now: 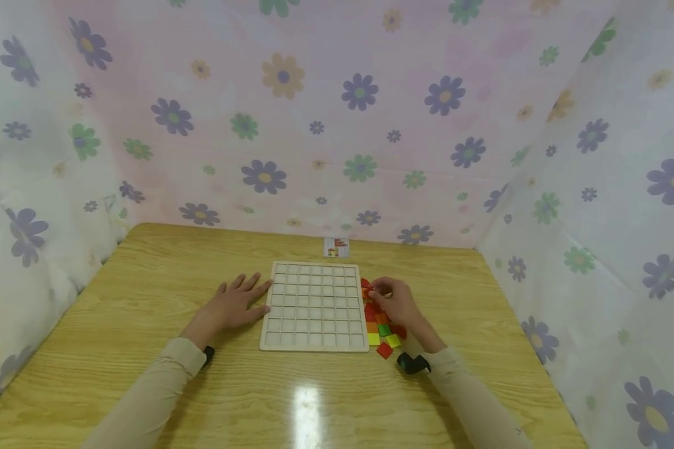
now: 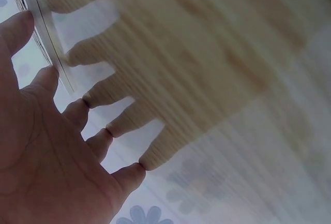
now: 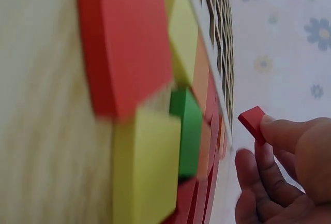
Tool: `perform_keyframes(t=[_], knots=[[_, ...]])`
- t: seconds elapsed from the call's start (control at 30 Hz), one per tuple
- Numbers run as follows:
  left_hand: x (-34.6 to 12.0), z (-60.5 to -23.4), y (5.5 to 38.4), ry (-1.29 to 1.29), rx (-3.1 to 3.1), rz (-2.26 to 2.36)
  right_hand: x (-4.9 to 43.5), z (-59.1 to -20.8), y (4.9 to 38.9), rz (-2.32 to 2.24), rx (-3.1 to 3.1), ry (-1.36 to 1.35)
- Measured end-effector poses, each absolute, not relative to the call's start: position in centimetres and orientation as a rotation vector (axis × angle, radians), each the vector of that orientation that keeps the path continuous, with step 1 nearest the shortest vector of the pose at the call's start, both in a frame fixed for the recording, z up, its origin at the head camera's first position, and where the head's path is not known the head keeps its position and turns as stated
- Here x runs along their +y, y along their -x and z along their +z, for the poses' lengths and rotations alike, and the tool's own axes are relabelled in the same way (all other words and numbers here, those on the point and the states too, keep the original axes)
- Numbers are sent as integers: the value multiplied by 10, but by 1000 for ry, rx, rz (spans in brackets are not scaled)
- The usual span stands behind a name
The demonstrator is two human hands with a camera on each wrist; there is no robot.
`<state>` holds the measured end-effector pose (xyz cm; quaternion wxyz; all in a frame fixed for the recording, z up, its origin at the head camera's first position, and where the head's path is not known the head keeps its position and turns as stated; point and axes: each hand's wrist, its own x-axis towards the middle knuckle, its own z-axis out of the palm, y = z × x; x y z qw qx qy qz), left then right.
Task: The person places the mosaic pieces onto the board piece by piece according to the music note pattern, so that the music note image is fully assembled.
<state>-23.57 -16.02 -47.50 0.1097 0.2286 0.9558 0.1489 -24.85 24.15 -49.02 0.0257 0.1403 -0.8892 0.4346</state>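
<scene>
A square wooden grid board (image 1: 316,307) lies on the table, its compartments bare. My left hand (image 1: 236,304) rests on the table at the board's left side, fingers spread; in the left wrist view thumb and index fingertips of the left hand (image 2: 57,151) touch the board's edge (image 2: 49,38). Beside the board's right edge, my right hand (image 1: 395,304) pinches a red tile (image 3: 253,123) between thumb and fingers, raised above the others. Under and near that hand lie loose tiles: a green tile (image 3: 187,131), a yellow tile (image 3: 150,164), a red tile (image 3: 129,43), plus orange ones.
A small printed card (image 1: 336,247) with a coloured picture lies behind the board. The wooden table (image 1: 247,399) meets flowered cloth walls (image 1: 314,143) at the back and on both sides. Black straps (image 1: 412,363) sit at the wrists.
</scene>
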Motion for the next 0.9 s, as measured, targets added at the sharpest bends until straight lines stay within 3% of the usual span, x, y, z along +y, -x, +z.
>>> perform_keyframes(t=[0.2,0.57,0.9], knots=[[-163,-479,236,-672,2811,443,229,-493,240,1529,-2685,-550],[-163,-481,236,-678,2811,467,210,-501,233,1844,-2685,-480],[-163,-482,239,-689,2820,474,201,-502,235,1802,-2710,-439]])
